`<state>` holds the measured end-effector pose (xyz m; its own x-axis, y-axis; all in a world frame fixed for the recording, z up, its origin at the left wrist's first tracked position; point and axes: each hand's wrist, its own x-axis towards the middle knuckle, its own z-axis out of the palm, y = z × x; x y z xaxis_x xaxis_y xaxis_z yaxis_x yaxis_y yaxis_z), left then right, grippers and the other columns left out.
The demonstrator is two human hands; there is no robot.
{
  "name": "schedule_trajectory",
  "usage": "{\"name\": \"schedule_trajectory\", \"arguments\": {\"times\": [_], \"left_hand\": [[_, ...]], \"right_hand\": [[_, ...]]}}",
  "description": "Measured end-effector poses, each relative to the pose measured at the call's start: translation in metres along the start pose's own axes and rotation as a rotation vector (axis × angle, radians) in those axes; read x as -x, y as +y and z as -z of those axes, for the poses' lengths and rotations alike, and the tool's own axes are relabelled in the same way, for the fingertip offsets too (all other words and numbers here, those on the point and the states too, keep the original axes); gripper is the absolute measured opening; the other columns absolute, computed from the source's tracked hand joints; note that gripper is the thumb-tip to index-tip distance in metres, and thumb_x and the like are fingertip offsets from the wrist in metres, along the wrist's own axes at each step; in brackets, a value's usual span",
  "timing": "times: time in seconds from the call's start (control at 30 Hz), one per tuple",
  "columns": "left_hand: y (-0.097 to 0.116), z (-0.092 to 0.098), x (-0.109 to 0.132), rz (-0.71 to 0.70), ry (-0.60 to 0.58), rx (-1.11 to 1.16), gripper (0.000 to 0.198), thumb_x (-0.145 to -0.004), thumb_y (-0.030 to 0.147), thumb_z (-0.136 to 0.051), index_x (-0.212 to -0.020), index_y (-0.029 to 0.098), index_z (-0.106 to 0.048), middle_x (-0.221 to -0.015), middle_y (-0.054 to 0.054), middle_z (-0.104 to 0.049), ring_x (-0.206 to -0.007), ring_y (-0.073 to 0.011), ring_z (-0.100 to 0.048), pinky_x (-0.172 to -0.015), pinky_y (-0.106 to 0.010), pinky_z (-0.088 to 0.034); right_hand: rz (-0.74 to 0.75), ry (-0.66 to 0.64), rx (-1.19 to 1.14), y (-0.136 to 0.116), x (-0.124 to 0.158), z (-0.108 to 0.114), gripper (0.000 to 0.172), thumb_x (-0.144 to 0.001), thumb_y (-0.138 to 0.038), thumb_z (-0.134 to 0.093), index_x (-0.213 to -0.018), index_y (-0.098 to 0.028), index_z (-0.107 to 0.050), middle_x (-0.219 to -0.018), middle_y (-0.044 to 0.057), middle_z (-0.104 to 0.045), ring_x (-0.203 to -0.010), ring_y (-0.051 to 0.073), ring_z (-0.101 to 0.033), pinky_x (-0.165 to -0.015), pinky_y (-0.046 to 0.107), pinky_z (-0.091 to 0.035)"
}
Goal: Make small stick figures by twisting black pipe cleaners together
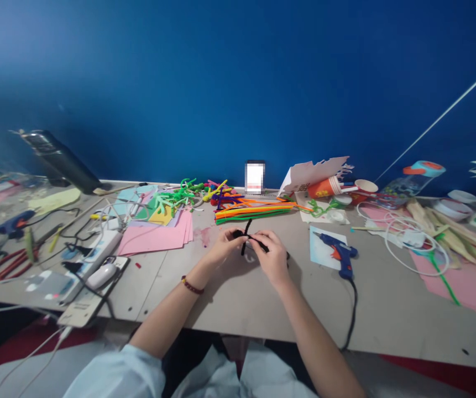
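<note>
Just above the middle of the table, both my hands pinch a black fuzzy stem, a pipe cleaner (pixel 246 228), bent into crossing pieces. My left hand (pixel 226 246) closes thumb and fingers on its left part. From the other side, my right hand (pixel 271 255) grips it, with more black strands running under the fingers. One short end sticks up between the hands and another points down. Behind them lies a bundle of orange, yellow and green pipe cleaners (pixel 256 211). How the black pieces join is partly hidden by my fingers.
A blue glue gun (pixel 339 251) rests on a light-blue sheet to the right, its cord hanging over the front edge. Pink paper (pixel 155 237) and bent green pipe cleaners (pixel 175 196) lie left. Further left are a power strip (pixel 92 260), scissors (pixel 8 266) and a phone (pixel 90 304).
</note>
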<state>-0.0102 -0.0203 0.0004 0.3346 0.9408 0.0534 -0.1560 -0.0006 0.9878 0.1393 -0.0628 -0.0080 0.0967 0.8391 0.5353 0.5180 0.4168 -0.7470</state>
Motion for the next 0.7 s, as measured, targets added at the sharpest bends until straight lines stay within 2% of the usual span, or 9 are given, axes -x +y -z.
{"name": "schedule_trajectory", "arguments": {"times": [0.13,0.3,0.43,0.53,0.7], "left_hand": [[-0.0018,-0.0006,-0.0002,-0.009,0.028,-0.005,0.03,-0.063,0.037,-0.076,-0.072,0.013,-0.061,-0.063,0.002,-0.055,-0.054,-0.0088,-0.048,-0.054,-0.023,-0.038],[-0.0024,-0.0015,0.0006,0.004,0.027,0.004,0.029,-0.064,0.036,-0.075,-0.077,0.014,-0.062,-0.063,0.002,-0.056,-0.053,-0.0084,-0.048,-0.053,-0.023,-0.038],[-0.0002,-0.0019,0.0003,0.0,0.049,0.005,0.028,-0.062,0.034,-0.076,-0.073,0.014,-0.061,-0.063,0.002,-0.057,-0.054,-0.0086,-0.049,-0.054,-0.023,-0.039],[-0.0004,-0.0009,-0.0004,0.01,0.062,0.005,0.029,-0.06,0.034,-0.077,-0.074,0.014,-0.061,-0.061,0.003,-0.056,-0.053,-0.0085,-0.048,-0.052,-0.023,-0.038],[-0.0016,-0.0014,0.0005,0.02,0.044,0.002,0.028,-0.062,0.034,-0.076,-0.076,0.014,-0.062,-0.061,0.003,-0.055,-0.052,-0.0075,-0.047,-0.051,-0.022,-0.037]], "right_hand": [[-0.039,-0.024,-0.037,-0.0002,0.0004,0.0,0.019,-0.086,-0.031,-0.054,-0.084,-0.021,-0.071,-0.085,0.007,-0.07,-0.081,0.021,-0.064,-0.077,0.033,-0.05],[-0.261,-0.094,-0.17,-0.0014,0.0004,0.0001,0.026,-0.082,-0.039,-0.057,-0.073,-0.018,-0.069,-0.068,0.004,-0.069,-0.063,0.018,-0.062,-0.06,0.027,-0.049],[-0.388,-0.174,-0.357,0.0018,0.0021,-0.0035,0.026,-0.08,-0.038,-0.056,-0.082,-0.016,-0.069,-0.066,0.003,-0.068,-0.059,0.017,-0.063,-0.054,0.025,-0.049],[-0.361,-0.176,-0.345,0.0028,0.0026,-0.0036,0.023,-0.078,-0.032,-0.056,-0.089,-0.016,-0.069,-0.074,0.004,-0.071,-0.065,0.018,-0.065,-0.061,0.027,-0.052],[-0.195,-0.104,-0.172,0.0011,-0.0014,0.0011,0.014,-0.076,-0.025,-0.055,-0.079,-0.019,-0.068,-0.08,0.005,-0.069,-0.074,0.019,-0.063,-0.067,0.028,-0.05]]}}
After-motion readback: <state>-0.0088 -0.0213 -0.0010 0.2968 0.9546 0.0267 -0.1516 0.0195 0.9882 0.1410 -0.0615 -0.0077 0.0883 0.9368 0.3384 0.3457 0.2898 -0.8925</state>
